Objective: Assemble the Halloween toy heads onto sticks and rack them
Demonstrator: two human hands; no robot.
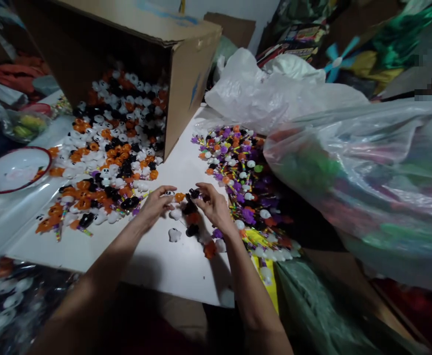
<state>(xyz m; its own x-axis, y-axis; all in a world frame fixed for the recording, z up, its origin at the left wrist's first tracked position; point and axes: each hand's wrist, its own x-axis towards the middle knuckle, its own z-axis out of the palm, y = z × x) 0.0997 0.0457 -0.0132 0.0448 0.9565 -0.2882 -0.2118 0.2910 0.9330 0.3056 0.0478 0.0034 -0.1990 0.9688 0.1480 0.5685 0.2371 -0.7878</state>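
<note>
My left hand (pixel 152 204) pinches a small white ghost-shaped charm (pixel 169 193) at its fingertips, above the white table (pixel 164 261). My right hand (pixel 212 204) grips a small black plastic charm (pixel 194 194) between thumb and fingers. Between my hands lie an orange pumpkin-like charm (pixel 179 197) and a loose white ghost charm (pixel 175 234). To the left, a heap of white, orange and black charms (pixel 108 148) spills from a tipped cardboard box (pixel 191 84). To the right lies a heap of purple, orange and white charms on sticks (pixel 238 172).
A large clear plastic bag of colourful items (pixel 359 172) bulges in at the right, with white plastic sheeting (pixel 275 84) behind it. A bowl with a red rim (pixel 15 169) sits at the left. A bag of white charms (pixel 5 305) lies below the table's near left edge.
</note>
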